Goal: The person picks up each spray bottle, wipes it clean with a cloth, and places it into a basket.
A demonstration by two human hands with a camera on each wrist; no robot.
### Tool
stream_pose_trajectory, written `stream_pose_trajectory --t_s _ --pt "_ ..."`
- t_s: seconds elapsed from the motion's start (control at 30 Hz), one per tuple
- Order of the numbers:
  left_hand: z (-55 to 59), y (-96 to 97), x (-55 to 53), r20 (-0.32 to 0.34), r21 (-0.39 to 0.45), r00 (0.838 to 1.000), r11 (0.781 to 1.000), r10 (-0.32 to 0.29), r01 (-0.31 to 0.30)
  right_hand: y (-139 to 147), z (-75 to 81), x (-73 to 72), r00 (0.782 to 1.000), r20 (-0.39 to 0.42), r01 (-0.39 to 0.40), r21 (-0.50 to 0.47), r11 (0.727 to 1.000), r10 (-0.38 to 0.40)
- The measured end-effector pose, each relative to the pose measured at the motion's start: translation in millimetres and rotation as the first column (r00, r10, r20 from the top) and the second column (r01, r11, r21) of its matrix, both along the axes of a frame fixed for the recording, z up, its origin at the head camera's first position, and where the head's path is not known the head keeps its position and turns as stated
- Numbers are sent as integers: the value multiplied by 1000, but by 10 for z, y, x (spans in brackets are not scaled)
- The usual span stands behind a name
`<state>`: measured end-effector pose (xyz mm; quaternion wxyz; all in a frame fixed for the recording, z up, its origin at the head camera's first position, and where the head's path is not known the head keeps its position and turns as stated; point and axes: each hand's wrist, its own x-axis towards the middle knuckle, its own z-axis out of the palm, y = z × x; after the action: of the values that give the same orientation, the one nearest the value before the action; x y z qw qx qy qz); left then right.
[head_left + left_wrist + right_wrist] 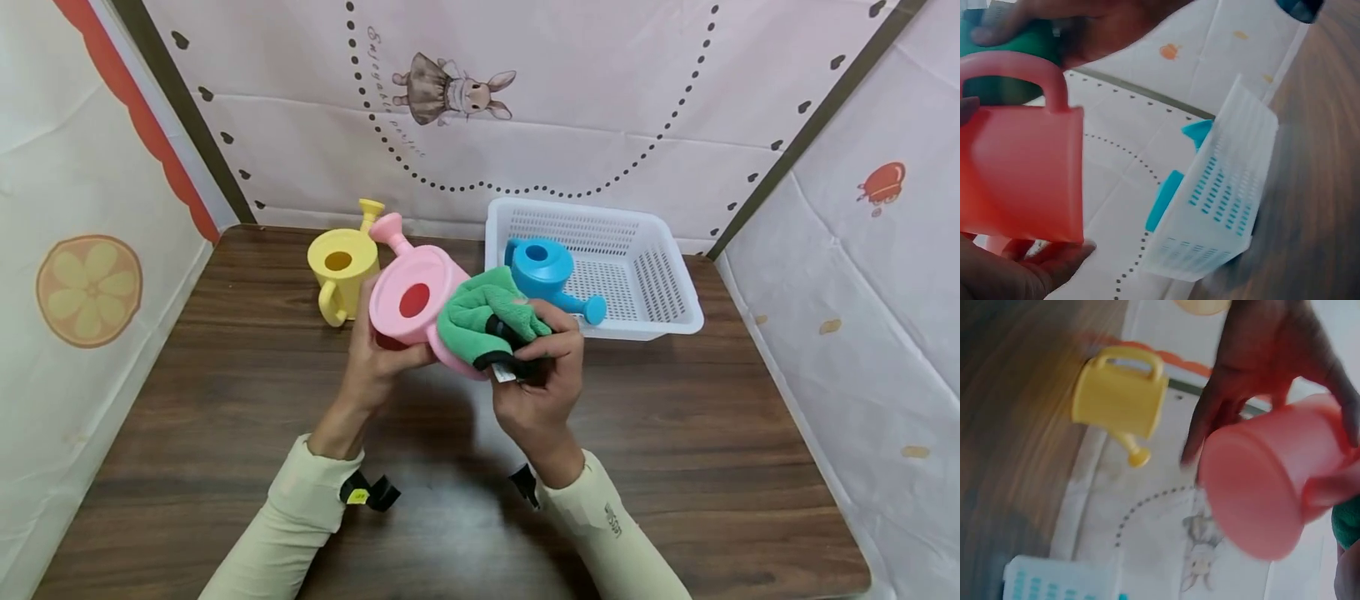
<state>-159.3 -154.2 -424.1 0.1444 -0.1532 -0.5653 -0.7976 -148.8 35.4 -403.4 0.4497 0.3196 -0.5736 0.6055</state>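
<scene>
A pink watering can (412,292) is held up off the table, its spout toward the back left. My left hand (372,354) grips it round the body from the left, the thumb along the near side. In my right hand (543,383) a folded green cloth (483,317) with black edging is bunched between thumb and fingers. The cloth lies against the can's right side, over part of its handle. In the left wrist view the can's handle (1016,65) arches just below the cloth. The right wrist view shows the can's flat base (1250,494), slightly blurred.
A yellow watering can (348,262) stands on the wooden table (675,467) at the back left. At the back right sits a white perforated basket (652,287) with a blue watering can (542,268) in it. Printed cloth walls (600,92) enclose the back and sides.
</scene>
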Motion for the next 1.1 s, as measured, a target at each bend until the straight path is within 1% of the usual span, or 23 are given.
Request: stream_pose_trajectory --t_s 0.07,0.17,0.3,0.4,0.5,0.57,0.63,0.73,0.8,0.87,0.93,1.0,1.1 --pt "-29 34 10 5 50 1000 998 -25 25 -24 16 13 1000 -19 8 -9 1000 -9" --pt "-65 74 23 -7 140 999 989 -38 38 -9 -4 29 1000 -26 15 10 1000 -15" --pt "-84 93 26 -47 284 998 958 -29 41 68 -96 43 1000 2 16 59 998 -16" --pt "-73 75 24 -73 333 996 941 -42 64 117 -166 45 999 30 8 82 997 -10" --pt "-47 45 22 -72 319 993 941 -96 114 115 -196 48 999 44 1 77 997 -5" --pt "-39 21 23 -49 283 991 950 -126 135 79 -180 50 999 44 5 69 998 -8" --pt "-43 -2 28 -11 247 989 958 -149 147 23 -139 50 999 38 10 54 998 -12" --pt "-73 -31 40 27 204 986 967 -162 154 -70 -48 47 1000 23 6 33 999 -6" --pt "-89 -35 47 31 200 986 967 -166 157 -115 7 40 1000 18 -2 25 1000 2" --pt "-84 -33 52 21 213 988 966 -154 146 -146 33 39 1000 17 -11 23 1000 10" --pt "-57 -31 55 13 244 993 963 -121 114 -155 15 45 1000 22 -8 32 999 7" --pt "-12 -38 50 18 260 997 963 -71 64 -148 -45 62 999 38 -1 48 999 -1" --pt "59 -71 21 30 248 1000 969 -1 -6 -128 -174 105 996 87 -1 71 997 -5"
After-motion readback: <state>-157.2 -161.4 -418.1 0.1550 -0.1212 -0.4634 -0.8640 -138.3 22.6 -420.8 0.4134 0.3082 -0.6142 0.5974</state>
